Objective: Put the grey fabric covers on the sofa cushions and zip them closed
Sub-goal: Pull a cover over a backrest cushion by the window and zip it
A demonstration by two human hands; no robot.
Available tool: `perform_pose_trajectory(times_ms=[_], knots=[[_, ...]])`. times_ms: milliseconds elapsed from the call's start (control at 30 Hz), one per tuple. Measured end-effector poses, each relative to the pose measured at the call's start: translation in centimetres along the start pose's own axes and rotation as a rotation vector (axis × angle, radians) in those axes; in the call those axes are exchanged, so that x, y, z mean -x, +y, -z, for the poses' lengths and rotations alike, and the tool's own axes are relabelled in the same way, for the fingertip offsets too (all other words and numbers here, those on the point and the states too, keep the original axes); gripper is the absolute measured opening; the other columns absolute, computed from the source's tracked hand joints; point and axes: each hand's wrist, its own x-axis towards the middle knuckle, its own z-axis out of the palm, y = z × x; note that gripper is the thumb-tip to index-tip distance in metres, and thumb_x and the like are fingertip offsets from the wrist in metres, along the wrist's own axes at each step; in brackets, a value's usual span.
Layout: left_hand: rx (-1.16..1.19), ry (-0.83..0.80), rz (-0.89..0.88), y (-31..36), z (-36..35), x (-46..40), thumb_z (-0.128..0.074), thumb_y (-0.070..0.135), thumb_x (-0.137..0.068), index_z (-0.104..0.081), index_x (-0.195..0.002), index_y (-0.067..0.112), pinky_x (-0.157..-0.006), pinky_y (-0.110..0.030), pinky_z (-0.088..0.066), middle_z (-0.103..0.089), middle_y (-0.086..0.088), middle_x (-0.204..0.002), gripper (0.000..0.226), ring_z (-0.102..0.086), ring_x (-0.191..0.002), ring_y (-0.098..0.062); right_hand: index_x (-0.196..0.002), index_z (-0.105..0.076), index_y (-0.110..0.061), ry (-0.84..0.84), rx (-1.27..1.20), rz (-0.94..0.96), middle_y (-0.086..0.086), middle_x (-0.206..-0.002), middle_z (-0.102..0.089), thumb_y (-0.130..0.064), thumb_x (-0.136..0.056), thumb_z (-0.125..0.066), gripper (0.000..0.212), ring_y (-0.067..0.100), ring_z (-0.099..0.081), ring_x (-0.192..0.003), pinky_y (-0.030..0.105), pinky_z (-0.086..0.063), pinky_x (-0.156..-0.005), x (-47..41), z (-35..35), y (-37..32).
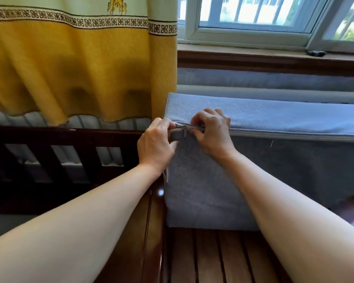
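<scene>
Cushion (213,180) stands on edge on the slatted sofa seat (213,258), at the seat's left end beside the wooden armrest (153,231), already inside the grey cover (284,113). Zip (294,135) runs along the upper edge; to the right of the hands it looks closed. Slider (184,128) sits near the left corner, between the two hands. Left hand (156,142): grip clamped on the cover's corner fabric just left of the slider. Right hand (211,129): fingers curled onto the cover edge just right of the slider; whether they pinch the pull tab cannot be told. Judgement: last stretch of the zip remains. Risks: loose corner fabric bunched under the left hand could catch in the slider and jam it; if the two edges are not held together, the teeth may not mesh at the corner; a hard pull could tip the cushion off its edge.
</scene>
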Motion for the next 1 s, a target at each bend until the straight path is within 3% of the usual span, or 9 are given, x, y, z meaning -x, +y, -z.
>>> perform_pose_trajectory(times_ms=[267, 333, 433, 667, 800, 1000], knots=[[-0.115, 0.119, 0.210, 2.7, -2.3, -0.1, -0.081, 0.034, -0.066, -0.047, -0.095, 0.016, -0.061, -0.030, -0.032, -0.049, -0.004, -0.100, 0.048, -0.055, -0.091, -0.025, -0.083, -0.070, -0.014, -0.082, -0.066, 0.049, 0.004, -0.087, -0.066, -0.012, -0.072, -0.075, 0.012, 0.025, -0.054, -0.093, 0.028, -0.028, -0.079, -1.1, 1.1, 1.9], [-0.120, 0.142, 0.231, 3.0, -2.6, 0.0, -0.080, 0.036, -0.065, -0.047, -0.094, 0.016, -0.060, -0.030, -0.032, -0.050, -0.003, -0.099, 0.048, -0.054, -0.092, -0.024, -0.082, -0.070, -0.012, -0.098, -0.111, 0.069, 0.005, -0.085, -0.067, -0.010, -0.071, -0.075, 0.012, 0.027, -0.056, -0.090, 0.035, -0.039, -0.084, -1.3, 1.2, 2.1], [-0.085, 0.195, 0.203, 2.7, -2.7, 0.3, -0.078, 0.036, -0.068, -0.048, -0.091, 0.016, -0.057, -0.030, -0.031, -0.052, -0.002, -0.093, 0.043, -0.056, -0.085, -0.025, -0.081, -0.071, -0.012, -0.100, -0.135, 0.079, 0.005, -0.082, -0.067, -0.009, -0.071, -0.075, 0.012, 0.027, -0.057, -0.087, 0.043, -0.043, -0.085, -1.3, 1.2, 2.4], [-0.145, 0.222, 0.113, 2.2, -2.5, 0.4, -0.069, 0.032, -0.081, -0.057, -0.081, 0.013, -0.054, -0.030, -0.031, -0.053, -0.006, -0.083, 0.022, -0.057, -0.072, -0.029, -0.081, -0.071, -0.011, -0.065, -0.150, 0.069, 0.000, -0.081, -0.063, -0.007, -0.072, -0.074, 0.010, 0.022, -0.053, -0.086, 0.037, -0.039, -0.085, -1.0, 1.1, 2.3], [-0.171, 0.215, 0.070, 2.2, -2.1, 0.3, -0.073, 0.027, -0.078, -0.063, -0.087, 0.015, -0.054, -0.030, -0.035, -0.058, -0.007, -0.085, 0.018, -0.061, -0.070, -0.033, -0.084, -0.070, -0.012, -0.073, -0.119, 0.032, 0.003, -0.089, -0.066, -0.010, -0.076, -0.072, 0.009, 0.023, -0.053, -0.093, 0.031, -0.031, -0.085, -1.0, 1.0, 2.0], [-0.237, 0.209, 0.017, 2.3, -1.4, 0.4, -0.073, 0.021, -0.075, -0.064, -0.073, 0.013, -0.051, -0.026, -0.029, -0.059, -0.006, -0.080, 0.012, -0.059, -0.058, -0.033, -0.087, -0.069, -0.013, -0.080, -0.075, 0.011, 0.003, -0.093, -0.065, -0.013, -0.079, -0.070, 0.008, 0.022, -0.051, -0.097, 0.028, -0.026, -0.083, -0.7, 0.8, 1.7]])
